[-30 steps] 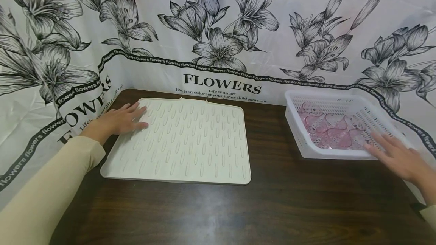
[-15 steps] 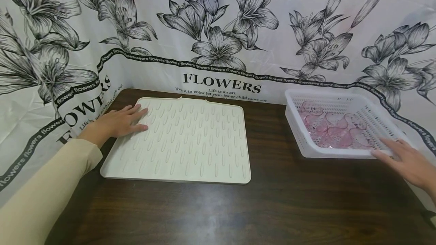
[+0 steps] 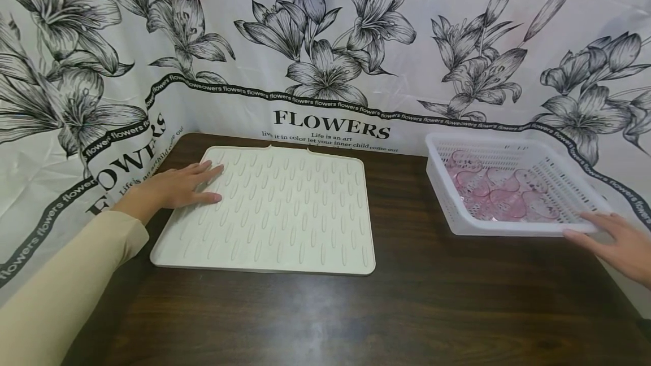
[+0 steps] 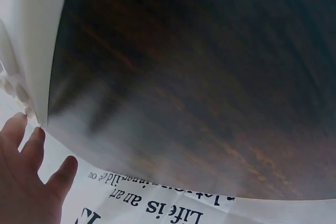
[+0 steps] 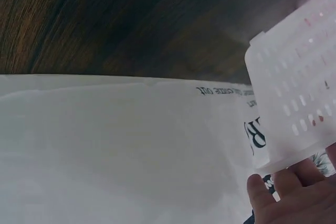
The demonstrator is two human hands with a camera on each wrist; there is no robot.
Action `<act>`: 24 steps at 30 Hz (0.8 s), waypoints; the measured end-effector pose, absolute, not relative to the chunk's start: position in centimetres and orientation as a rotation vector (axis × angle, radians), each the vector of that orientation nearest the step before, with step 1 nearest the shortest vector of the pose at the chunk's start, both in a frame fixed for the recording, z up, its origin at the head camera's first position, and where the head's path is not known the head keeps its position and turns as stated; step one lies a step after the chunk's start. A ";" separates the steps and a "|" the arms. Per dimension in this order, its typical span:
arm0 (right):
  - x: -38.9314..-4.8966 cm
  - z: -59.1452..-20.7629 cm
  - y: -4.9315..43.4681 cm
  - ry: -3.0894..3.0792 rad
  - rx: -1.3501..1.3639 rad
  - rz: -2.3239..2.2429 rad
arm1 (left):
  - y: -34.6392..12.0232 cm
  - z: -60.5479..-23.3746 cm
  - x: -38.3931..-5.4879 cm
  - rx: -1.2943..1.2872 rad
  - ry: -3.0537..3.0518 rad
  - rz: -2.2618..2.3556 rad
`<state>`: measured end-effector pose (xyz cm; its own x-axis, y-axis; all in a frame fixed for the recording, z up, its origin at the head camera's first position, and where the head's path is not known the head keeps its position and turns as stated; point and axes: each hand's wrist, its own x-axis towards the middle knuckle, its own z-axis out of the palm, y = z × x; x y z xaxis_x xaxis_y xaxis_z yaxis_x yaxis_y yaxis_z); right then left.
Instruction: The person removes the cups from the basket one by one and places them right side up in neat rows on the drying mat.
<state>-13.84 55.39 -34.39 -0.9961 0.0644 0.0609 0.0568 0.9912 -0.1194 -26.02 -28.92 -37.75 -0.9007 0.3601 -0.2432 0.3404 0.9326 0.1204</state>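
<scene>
A white rectangular mat (image 3: 285,213) with raised oval ridges lies on the table's left half. My left hand (image 3: 175,188) rests over its left edge, fingers spread and fairly straight. In the left wrist view, the fingertips (image 4: 35,135) of that hand are right at the mat's border. To the right stands a white perforated plastic basket (image 3: 480,227) holding several clear pink, rounded pieces (image 3: 500,191). My right hand (image 3: 617,244) touches the basket's near right corner, its fingers extended over the rim. The right wrist view shows those fingers (image 5: 286,182) beside the basket's edge.
The dark brown wooden table (image 3: 325,315) stretches in front of the mat and basket and between them. White fabric with black flower drawings (image 3: 325,72) and lettering hangs behind and along both sides, close to the mat and basket.
My right hand has moved right and slightly toward me, from over the basket's front right part to its corner. The left hand, mat and basket have barely shifted.
</scene>
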 end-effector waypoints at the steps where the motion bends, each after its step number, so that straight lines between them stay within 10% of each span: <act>1: -13.8 -34.4 55.4 -3.064 -0.096 0.180 | -28.9 -37.8 -26.0 0.519 2.826 0.108; 24: -14.5 -31.7 54.3 -3.071 -0.234 0.115 | -28.6 -37.7 -26.2 0.520 2.802 0.088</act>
<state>-14.53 54.30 -31.66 -0.9867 0.1536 0.0534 0.1492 0.9857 -0.0788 -26.18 -28.59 -37.74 -0.8930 0.3596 -0.2705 0.3420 0.9331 0.1115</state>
